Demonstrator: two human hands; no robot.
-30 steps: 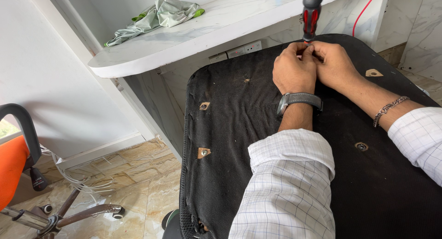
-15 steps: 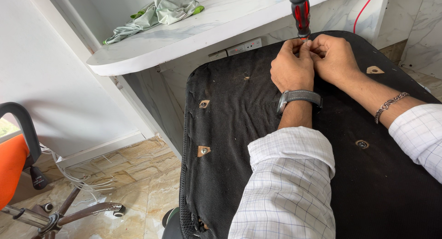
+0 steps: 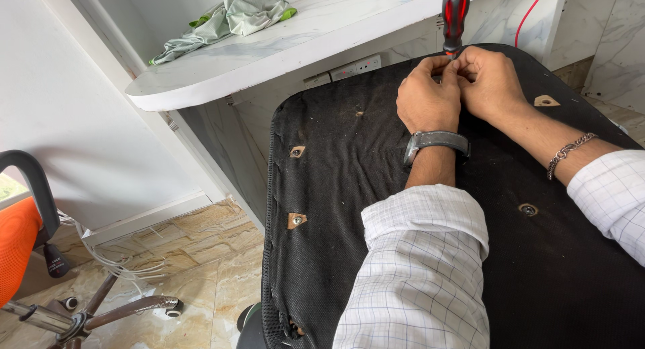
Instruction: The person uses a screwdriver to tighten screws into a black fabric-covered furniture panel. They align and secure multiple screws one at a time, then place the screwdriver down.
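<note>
- Both hands are together at the far edge of the black seat underside [image 3: 349, 208], which lies upturned with its fabric facing the camera.
- The left hand [image 3: 428, 100] is curled tight, its fingers pinched in on something tiny between the two hands; what it is cannot be made out.
- The right hand [image 3: 492, 80] presses right up against the left, fingertips meeting the left's at the same spot, closed narrow.
- Just above the fingertips, a red-and-black screwdriver [image 3: 455, 16] stands upright at that far edge, its tip hidden behind the fingers; whether either hand grips it cannot be told.
- A grey wristwatch [image 3: 437, 141] sits on the left wrist, a chain bracelet [image 3: 570, 153] on the right.
- Bolt holes with tan patches dot the seat: two near its left edge [image 3: 296, 151], another towards its right [image 3: 528, 208].
- Beyond the seat, a white marble tabletop [image 3: 282, 60] carries a crumpled green cloth [image 3: 228, 20] towards its far left.
- An orange office chair [image 3: 17, 241] stands on the tiled floor, well apart to the left.
</note>
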